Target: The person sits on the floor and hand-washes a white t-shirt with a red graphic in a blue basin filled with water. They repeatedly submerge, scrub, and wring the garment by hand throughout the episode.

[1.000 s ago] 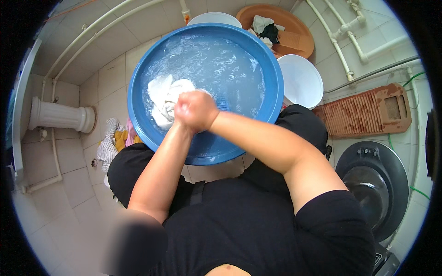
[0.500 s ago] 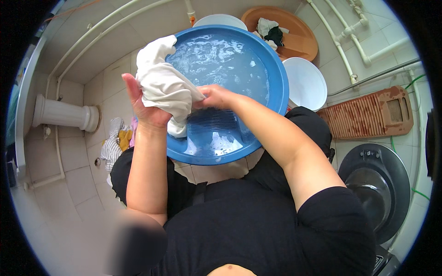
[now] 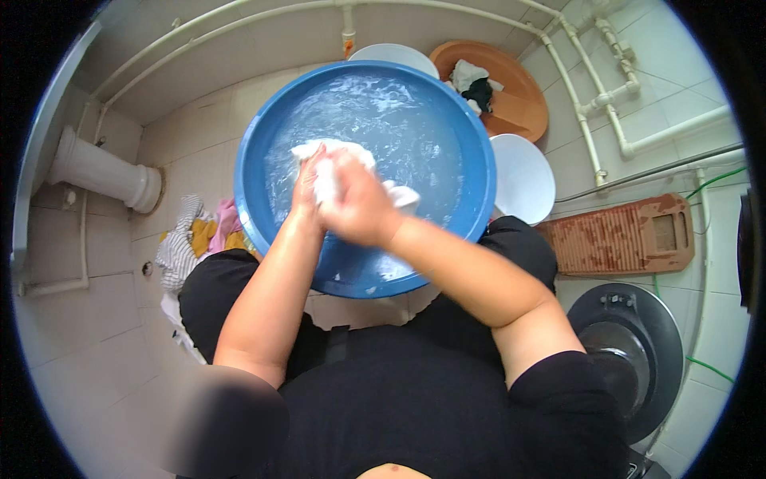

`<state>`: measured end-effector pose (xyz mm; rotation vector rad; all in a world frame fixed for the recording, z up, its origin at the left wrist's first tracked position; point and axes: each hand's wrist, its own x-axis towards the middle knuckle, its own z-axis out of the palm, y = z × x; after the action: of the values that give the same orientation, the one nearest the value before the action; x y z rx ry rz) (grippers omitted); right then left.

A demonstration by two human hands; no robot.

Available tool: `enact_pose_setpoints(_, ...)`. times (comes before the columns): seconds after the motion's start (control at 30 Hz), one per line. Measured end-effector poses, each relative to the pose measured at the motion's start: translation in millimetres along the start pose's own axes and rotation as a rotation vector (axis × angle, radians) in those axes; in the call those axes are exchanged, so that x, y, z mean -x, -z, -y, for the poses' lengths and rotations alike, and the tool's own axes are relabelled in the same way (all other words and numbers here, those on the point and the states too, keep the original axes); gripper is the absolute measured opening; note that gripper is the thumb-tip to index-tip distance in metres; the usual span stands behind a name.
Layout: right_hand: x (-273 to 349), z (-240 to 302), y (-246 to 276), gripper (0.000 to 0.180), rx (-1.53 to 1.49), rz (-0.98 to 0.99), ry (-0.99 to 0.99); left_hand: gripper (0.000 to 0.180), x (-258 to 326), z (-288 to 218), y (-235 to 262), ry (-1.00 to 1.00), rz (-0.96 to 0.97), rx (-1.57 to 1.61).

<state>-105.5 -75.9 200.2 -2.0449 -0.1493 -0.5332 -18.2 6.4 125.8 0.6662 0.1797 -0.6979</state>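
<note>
White cloth (image 3: pixel 326 184) shifted right, crumpled, round blue basin (image 3: pixel 367 283)

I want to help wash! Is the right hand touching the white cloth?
Touching: the head view shows the right hand pressed against the white cloth.

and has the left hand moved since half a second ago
Yes, rightward: from the blue washtub's left rim, the left hand has come in over the water.
</note>
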Motion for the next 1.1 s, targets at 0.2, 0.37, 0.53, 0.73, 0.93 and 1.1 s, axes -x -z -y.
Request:
enact_pose_setpoints(0.2,2.5,-22.6,9.4,0.016,0.17,-0.094,0.231,0.044,36.7,15.0,-38.9,0.284,0.203,0.242)
enact_pose_setpoints(0.37,-6.5,-15.4,16.6,0.016,0.117,-0.199,-0.207,0.038,53.9,21.7,-63.0,0.254,-0.143,0.137)
enact_pose_setpoints(0.53,9.6,0.0,4.2,0.015,0.112,-0.055,-0.027,0.029,39.4,30.2,-25.8,0.064,-0.112,0.029)
enact_pose_setpoints(0.73,-4.1,-27.1,20.9,0.018,0.049,-0.209,-0.334,0.032,51.3,36.0,-59.3,0.192,-0.121,0.096)
enact_pose_setpoints(0.93,9.0,-21.8,3.8,0.015,0.049,-0.089,-0.113,0.03,26.3,33.7,-6.1,0.019,-0.224,-0.146)
enact_pose_setpoints(1.1,-17.7,-113.9,54.9,0.029,0.475,-0.243,-0.503,0.045,71.8,17.2,-85.9,-0.141,0.043,-0.51)
